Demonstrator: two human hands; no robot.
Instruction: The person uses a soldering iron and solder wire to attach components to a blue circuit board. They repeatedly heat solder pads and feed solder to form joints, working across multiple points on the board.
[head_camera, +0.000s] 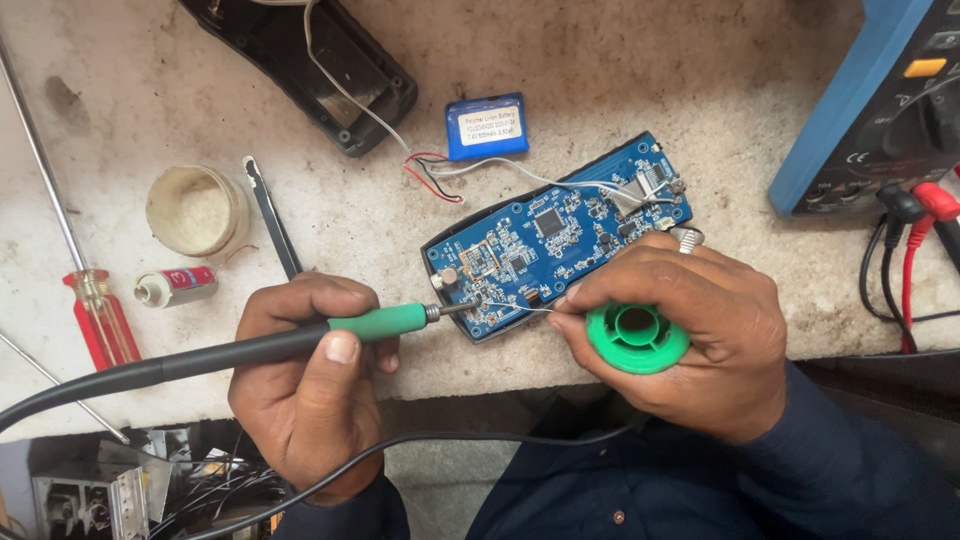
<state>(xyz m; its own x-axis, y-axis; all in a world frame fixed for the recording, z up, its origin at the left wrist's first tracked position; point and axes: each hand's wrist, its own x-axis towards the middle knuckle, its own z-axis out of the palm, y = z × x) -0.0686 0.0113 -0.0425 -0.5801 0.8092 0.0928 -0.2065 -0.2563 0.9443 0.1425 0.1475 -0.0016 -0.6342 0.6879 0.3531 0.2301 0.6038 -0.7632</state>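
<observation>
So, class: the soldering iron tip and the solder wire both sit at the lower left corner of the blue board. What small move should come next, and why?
Probably ease the thin silver solder wire from the green plastic spool in the right hand onto the joint, since the green-gripped soldering iron in the left hand already meets the blue circuit board there.

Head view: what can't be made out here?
- Joint under the soldering iron tip on the blue circuit board: too small.
- Green solder spool: partly hidden by the right hand.
- Blue meter: cut off by the right edge.
- Black casing: cut off by the top edge.
- Left hand: covers the iron's grip.
</observation>
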